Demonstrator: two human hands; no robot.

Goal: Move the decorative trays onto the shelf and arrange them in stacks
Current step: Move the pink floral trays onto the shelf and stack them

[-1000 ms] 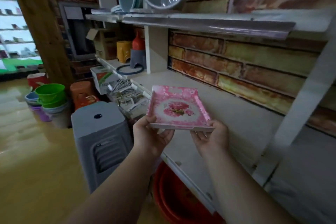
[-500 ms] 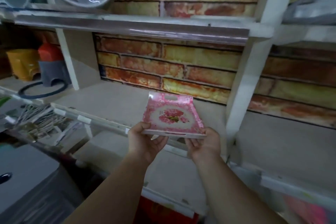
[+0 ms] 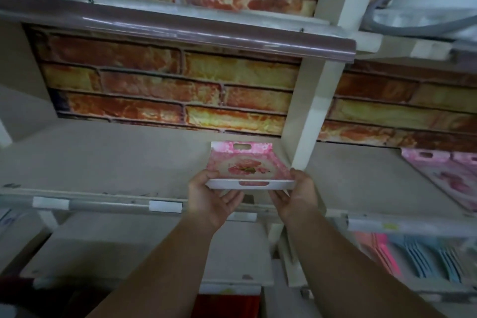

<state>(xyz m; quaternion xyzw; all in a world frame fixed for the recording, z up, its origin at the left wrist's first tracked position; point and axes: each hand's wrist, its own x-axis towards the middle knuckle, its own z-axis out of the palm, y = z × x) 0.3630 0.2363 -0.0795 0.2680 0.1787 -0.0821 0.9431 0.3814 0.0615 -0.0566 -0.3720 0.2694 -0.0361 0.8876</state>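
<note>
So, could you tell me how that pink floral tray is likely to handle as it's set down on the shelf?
The pink floral tray looks rigid: it spans flat between the left hand and right hand without sagging. It seems light, since fingertips at its near corners carry it. Its glossy surface suggests it may slide on the shelf.

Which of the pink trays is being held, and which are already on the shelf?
The flowered tray left of the white post is held by the left hand and right hand. The other pink trays lie on the shelf, far right.
</note>
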